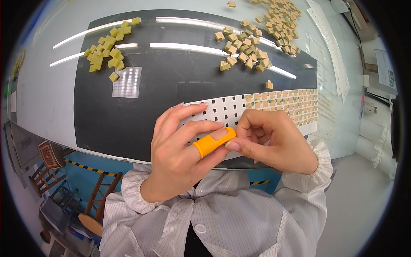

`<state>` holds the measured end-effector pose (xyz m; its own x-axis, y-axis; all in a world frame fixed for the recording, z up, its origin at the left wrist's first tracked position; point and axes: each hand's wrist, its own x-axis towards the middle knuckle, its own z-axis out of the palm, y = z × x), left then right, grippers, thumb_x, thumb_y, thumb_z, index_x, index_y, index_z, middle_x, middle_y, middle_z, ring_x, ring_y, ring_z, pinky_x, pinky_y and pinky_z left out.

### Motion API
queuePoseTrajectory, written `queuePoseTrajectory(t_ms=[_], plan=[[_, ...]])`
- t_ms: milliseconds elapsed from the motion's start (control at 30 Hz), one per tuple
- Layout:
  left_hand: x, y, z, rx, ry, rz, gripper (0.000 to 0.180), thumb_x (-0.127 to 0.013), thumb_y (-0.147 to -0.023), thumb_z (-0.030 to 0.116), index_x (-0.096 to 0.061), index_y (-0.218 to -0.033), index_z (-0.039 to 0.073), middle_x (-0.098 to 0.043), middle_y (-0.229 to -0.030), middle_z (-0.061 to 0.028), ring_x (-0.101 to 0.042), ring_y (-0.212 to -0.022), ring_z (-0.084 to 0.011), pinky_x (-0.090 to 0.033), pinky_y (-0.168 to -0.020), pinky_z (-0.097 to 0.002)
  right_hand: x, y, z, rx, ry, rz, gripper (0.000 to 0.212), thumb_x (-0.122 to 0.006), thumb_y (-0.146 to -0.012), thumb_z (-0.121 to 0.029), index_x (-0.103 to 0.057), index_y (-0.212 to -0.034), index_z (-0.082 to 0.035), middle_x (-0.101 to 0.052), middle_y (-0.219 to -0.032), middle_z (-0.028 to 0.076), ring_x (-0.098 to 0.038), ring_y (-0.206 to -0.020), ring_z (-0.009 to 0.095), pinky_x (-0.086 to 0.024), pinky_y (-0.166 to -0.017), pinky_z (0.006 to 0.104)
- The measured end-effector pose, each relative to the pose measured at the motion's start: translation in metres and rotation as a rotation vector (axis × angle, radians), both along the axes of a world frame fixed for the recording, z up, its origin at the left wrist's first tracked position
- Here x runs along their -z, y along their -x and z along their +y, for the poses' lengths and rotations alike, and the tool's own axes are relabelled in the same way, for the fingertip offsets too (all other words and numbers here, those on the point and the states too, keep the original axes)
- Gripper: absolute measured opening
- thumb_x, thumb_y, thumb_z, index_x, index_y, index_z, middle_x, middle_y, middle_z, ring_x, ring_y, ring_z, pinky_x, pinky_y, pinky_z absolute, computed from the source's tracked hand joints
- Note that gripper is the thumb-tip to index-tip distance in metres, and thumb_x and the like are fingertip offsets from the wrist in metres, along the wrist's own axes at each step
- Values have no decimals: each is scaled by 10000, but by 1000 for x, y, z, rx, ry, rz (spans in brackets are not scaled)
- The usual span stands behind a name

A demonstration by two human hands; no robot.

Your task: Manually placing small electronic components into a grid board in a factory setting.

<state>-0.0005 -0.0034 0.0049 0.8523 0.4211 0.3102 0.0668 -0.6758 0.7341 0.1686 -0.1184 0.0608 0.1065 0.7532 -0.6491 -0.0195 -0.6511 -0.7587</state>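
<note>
My left hand (175, 150) is over the near edge of a white sheet (209, 115) with rows of small black squares. An orange finger sleeve (209, 143) with a cut-out covers its index finger. Thumb and index finger come together in a pinch, while the other fingers stretch over the sheet. My right hand (274, 137) meets the sleeve's tip, its thumb and forefinger pinched. Whatever lies between the fingertips of both hands is hidden. To the right, small tan pieces (282, 100) sit in rows on the same sheet.
A dark mat (128, 115) covers much of the table. Yellow-green blocks (107, 47) lie at far left beside a clear gridded square (127, 83). Loose tan blocks (246, 47) are heaped at far right, with more tan blocks (280, 21) behind. Wooden stools (98, 197) stand below left.
</note>
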Motion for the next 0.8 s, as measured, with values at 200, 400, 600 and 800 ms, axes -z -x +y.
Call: queuePoseTrajectory(t_ms=[200,400,600,800], plan=[[1,-1,0,11,-26,-11,268,-833,-647,143,-731,-891,101,-683,-977,3,-594,-1090,-267,-431,-944,-481,2,-7,-6,-22,-161,-17,159,-695,-891,-113,-589,-882,5,-596,-765,5,-540,-613,35,-438,-533,188],[-2,-1,-2,6,-26,29,296,-834,-618,104,-722,-891,78,-684,-1039,-22,-586,-1113,-284,-434,-947,-450,3,-17,-10,379,-305,-200,161,-670,-915,-141,-611,-929,9,-611,-783,11,-518,-586,36,-431,-523,184],[-2,-1,-4,-15,-45,39,265,-793,-621,32,-713,-873,48,-680,-1063,-39,-577,-1133,-299,-440,-956,-448,14,-33,-13,526,-430,-772,128,-667,-902,-91,-635,-952,22,-611,-706,-4,-473,-581,23,-377,-503,182],[-5,1,-5,-12,-63,82,299,-773,-607,-17,-701,-894,31,-688,-1076,-50,-563,-1164,-322,-432,-978,-439,14,-31,-24,215,-231,-680,129,-706,-864,-87,-621,-909,-1,-583,-724,-24,-480,-617,23,-382,-539,191]])
